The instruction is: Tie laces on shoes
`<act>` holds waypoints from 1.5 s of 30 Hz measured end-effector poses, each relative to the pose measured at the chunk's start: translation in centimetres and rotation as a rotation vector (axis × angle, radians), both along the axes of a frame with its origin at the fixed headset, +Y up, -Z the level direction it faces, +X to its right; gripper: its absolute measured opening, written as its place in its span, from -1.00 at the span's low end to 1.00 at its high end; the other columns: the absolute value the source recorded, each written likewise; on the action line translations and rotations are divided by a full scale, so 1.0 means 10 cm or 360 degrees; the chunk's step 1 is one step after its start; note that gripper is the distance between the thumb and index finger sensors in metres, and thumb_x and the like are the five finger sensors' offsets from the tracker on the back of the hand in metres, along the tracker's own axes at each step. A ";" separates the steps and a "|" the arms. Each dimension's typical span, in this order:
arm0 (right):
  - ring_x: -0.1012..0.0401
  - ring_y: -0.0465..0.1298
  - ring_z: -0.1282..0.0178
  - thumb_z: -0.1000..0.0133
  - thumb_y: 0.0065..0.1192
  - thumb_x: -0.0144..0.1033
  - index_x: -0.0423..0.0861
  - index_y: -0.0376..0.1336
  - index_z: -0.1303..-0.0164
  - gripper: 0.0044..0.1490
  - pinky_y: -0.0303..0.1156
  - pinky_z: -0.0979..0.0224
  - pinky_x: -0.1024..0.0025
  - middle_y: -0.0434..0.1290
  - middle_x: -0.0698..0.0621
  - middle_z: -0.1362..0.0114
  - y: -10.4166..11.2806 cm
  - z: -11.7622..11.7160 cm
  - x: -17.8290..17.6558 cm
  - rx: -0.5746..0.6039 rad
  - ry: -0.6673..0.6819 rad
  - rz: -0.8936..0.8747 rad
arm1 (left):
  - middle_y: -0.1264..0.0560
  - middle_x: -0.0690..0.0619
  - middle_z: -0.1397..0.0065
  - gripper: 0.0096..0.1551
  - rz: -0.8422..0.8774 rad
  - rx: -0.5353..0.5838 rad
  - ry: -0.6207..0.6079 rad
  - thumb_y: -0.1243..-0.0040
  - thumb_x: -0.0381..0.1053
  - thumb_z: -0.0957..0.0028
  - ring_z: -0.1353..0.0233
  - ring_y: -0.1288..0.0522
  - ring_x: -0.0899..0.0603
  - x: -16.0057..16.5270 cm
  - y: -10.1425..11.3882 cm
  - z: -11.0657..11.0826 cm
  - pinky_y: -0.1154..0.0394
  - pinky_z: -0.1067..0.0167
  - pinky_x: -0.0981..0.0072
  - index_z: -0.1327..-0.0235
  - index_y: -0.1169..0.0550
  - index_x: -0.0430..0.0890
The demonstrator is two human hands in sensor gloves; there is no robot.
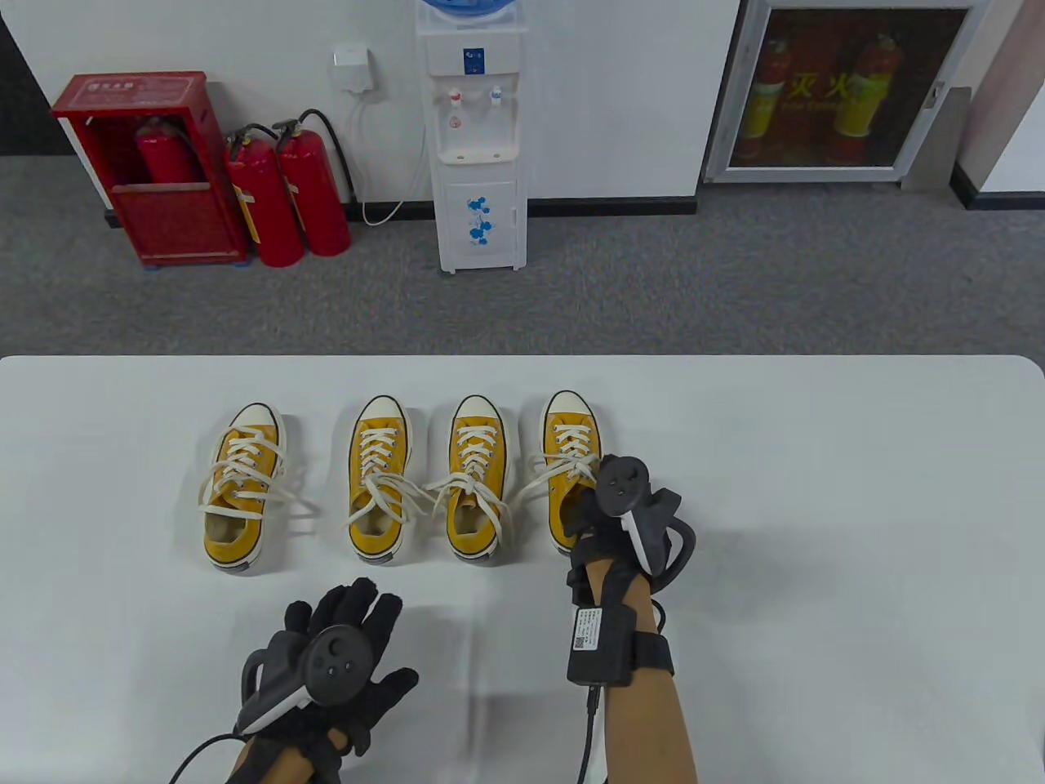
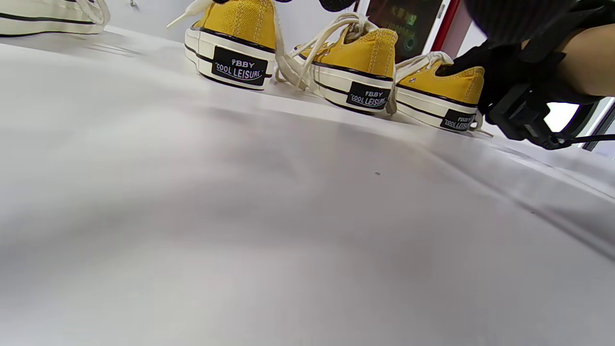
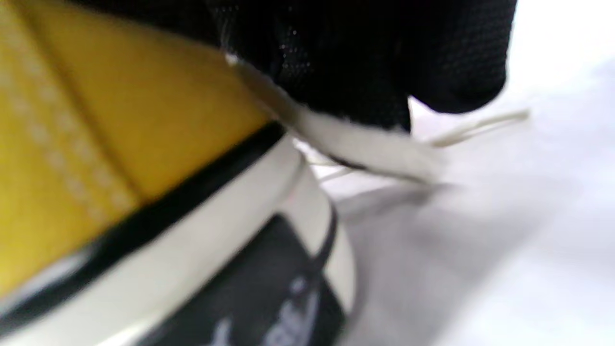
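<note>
shoes: four yellow canvas low-tops, cream toe caps, toes toward frame top, in a row at centre-left of the tabletop [image 1: 816,457]
far-left shoe [image 1: 238,486]: apart, angled slightly
middle pair [image 1: 378,480] [image 1: 476,480]: close together, cream laces loose and splayed
right shoe [image 1: 569,457]: laces undone, heel end covered

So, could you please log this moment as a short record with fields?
shoes: four yellow canvas sneakers with cream laces in a row, rightmost sneaker
surface: white table
left hand: fingers spread, apart from the shoes
right hand: on the rightmost sneaker's heel end; grip unclear
laces: loose, none tied
</note>
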State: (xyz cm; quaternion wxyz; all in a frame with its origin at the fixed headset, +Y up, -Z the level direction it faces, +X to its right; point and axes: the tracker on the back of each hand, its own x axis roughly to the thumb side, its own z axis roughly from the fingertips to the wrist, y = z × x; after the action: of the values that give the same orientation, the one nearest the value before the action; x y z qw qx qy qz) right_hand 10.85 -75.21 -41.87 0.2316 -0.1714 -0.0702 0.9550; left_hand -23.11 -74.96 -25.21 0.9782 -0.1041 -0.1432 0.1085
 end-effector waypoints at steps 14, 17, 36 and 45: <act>-0.20 0.01 -0.72 0.04 0.25 0.31 0.01 0.00 -0.65 0.12 -0.16 -0.56 -0.44 -0.05 -0.05 -0.72 0.39 0.68 0.15 0.0010 0.0471 0.0091 | 0.21 -0.15 -0.79 0.08 0.0011 0.0024 -0.0003 -0.01 0.49 -0.01 -0.75 0.15 -0.46 0.00 0.01 0.01 0.30 -0.42 -0.65 -0.70 0.03 0.07; -0.21 -0.01 -0.73 0.05 0.25 0.32 0.01 0.02 -0.65 0.12 -0.18 -0.56 -0.45 -0.07 -0.05 -0.72 0.42 0.89 0.15 0.0062 0.0534 0.0133 | 0.21 -0.15 -0.79 0.08 0.0006 0.0022 -0.0013 0.00 0.49 -0.01 -0.75 0.15 -0.45 0.01 0.01 0.02 0.30 -0.42 -0.65 -0.70 0.03 0.07; -0.21 0.00 -0.74 0.05 0.25 0.31 0.00 0.06 -0.62 0.09 -0.18 -0.56 -0.47 -0.06 -0.05 -0.73 0.19 1.70 0.11 0.0241 0.0772 0.0271 | 0.20 -0.15 -0.79 0.07 0.0026 0.0067 -0.0030 0.00 0.48 -0.01 -0.75 0.14 -0.45 0.02 0.03 0.06 0.30 -0.42 -0.65 -0.69 0.02 0.07; -0.21 0.06 -0.72 0.03 0.25 0.29 -0.02 0.09 -0.61 0.06 -0.15 -0.55 -0.46 0.00 -0.06 -0.71 0.20 1.73 0.20 0.0230 0.0777 0.0085 | 0.15 -0.14 -0.79 0.03 0.0021 0.0104 0.0010 -0.01 0.45 -0.01 -0.75 0.09 -0.44 0.02 -0.02 0.05 0.25 -0.44 -0.64 -0.68 -0.02 0.08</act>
State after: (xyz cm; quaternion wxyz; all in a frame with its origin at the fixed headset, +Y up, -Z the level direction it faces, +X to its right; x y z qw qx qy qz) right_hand 12.84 -73.20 -24.52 0.2281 0.0831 -0.0846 0.9664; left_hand -22.86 -75.13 -24.69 0.9808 -0.0708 -0.1442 0.1105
